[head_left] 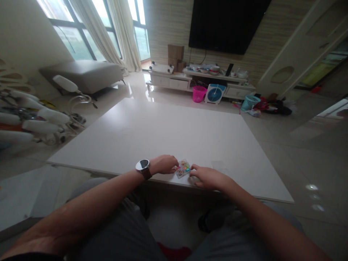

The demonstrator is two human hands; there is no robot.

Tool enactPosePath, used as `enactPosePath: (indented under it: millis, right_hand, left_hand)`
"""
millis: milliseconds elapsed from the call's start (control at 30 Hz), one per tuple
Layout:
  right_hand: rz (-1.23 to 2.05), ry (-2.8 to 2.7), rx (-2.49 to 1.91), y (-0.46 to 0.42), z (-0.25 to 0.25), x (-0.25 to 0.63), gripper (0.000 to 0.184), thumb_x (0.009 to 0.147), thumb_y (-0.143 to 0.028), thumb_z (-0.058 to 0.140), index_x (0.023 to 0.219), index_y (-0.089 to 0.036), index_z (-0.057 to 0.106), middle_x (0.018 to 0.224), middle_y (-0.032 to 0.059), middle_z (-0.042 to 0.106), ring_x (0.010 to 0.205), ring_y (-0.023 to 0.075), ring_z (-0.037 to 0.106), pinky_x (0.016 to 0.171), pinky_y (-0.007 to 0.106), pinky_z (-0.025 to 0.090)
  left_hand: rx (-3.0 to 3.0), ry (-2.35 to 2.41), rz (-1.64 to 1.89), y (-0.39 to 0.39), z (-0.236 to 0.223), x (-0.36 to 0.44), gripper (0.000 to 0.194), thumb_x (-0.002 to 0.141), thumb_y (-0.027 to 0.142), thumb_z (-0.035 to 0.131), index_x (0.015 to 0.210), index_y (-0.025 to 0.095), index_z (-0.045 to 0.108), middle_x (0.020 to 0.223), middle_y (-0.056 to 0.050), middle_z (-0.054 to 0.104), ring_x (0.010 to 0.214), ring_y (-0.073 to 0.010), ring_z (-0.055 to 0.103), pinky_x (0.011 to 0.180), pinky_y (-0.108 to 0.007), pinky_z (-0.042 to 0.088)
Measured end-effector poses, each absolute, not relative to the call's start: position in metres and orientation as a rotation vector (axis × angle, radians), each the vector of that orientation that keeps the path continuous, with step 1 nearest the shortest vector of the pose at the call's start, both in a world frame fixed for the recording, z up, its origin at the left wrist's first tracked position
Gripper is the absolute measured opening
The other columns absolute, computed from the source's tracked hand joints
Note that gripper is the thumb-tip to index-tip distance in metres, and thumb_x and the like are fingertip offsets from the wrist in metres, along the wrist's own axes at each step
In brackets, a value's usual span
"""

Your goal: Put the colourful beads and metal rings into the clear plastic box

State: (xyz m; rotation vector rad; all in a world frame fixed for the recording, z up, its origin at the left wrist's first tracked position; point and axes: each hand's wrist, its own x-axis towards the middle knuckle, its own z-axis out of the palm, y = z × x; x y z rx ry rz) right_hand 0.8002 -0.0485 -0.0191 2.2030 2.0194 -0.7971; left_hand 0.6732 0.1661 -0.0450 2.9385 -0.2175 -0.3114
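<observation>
- Head view, lower center: left hand [164, 164] curling at case [183, 169], can't tell grip
- right hand [208, 177] flanking opposite side, can't tell grip
- case lying on counter [163, 130]

A head-worn camera looks forward and down over a white table [168, 130] toward a wall-mounted television [228, 25].
</observation>
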Motion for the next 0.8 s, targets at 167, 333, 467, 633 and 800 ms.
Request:
enactPosePath:
  millis: [167, 333, 467, 633, 800]
  right_hand:
    - [-0.805, 2.021, 2.206, -0.0483, -0.0187, 0.7995, 0.036, 0.083, -0.025, 0.058, 0.118, -0.021, 0.064, 0.132, 0.0111, 0.055, 0.094, 0.0231, 0.067, 0.077, 0.032, 0.047]
    - [-0.810, 2.016, 2.205, -0.0477, -0.0185, 0.7995, 0.034, 0.083, -0.025, 0.058, 0.116, -0.021, 0.064, 0.131, 0.0116, 0.056, 0.092, 0.0227, 0.067, 0.075, 0.032, 0.047]
    - [-0.807, 2.023, 2.208, -0.0479, -0.0200, 0.8003, 0.035, 0.082, -0.025, 0.059, 0.117, -0.022, 0.064, 0.132, 0.0106, 0.055, 0.093, 0.0222, 0.067, 0.076, 0.031, 0.047]
    - [-0.802, 2.030, 2.207, -0.0489, -0.0203, 0.8001, 0.035, 0.083, -0.025, 0.059, 0.117, -0.022, 0.064, 0.131, 0.0106, 0.055, 0.093, 0.0220, 0.066, 0.075, 0.030, 0.046]
    - [-0.788, 2.025, 2.187, -0.0500, -0.0205, 0.7995, 0.032, 0.083, -0.026, 0.059, 0.114, -0.022, 0.064, 0.130, 0.0108, 0.055, 0.091, 0.0219, 0.066, 0.075, 0.031, 0.047]
  left_hand:
    - [2.935, -0.254, -0.278, 0.1655, -0.0436, 0.6736, 0.027, 0.087, 0.029, 0.055, 0.103, 0.023, 0.076, 0.093, -0.009, 0.076, 0.085, -0.0237, 0.072, 0.072, -0.031, 0.053]
    - [2.951, -0.239, -0.280, 0.1643, -0.0465, 0.6736, 0.023, 0.086, 0.029, 0.056, 0.092, 0.021, 0.076, 0.085, -0.009, 0.075, 0.079, -0.0227, 0.071, 0.069, -0.030, 0.052]
    - [2.947, -0.231, -0.300, 0.1632, -0.0459, 0.6725, 0.022, 0.086, 0.028, 0.056, 0.094, 0.022, 0.076, 0.086, -0.008, 0.075, 0.080, -0.0226, 0.071, 0.069, -0.030, 0.052]
    - [2.939, -0.223, -0.308, 0.1650, -0.0425, 0.6727, 0.025, 0.086, 0.028, 0.056, 0.102, 0.023, 0.075, 0.094, -0.008, 0.076, 0.089, -0.0237, 0.071, 0.077, -0.031, 0.053]
    - [2.909, -0.220, -0.327, 0.1652, -0.0381, 0.6721, 0.036, 0.087, 0.028, 0.056, 0.119, 0.029, 0.072, 0.102, -0.008, 0.076, 0.095, -0.0236, 0.071, 0.081, -0.032, 0.053]
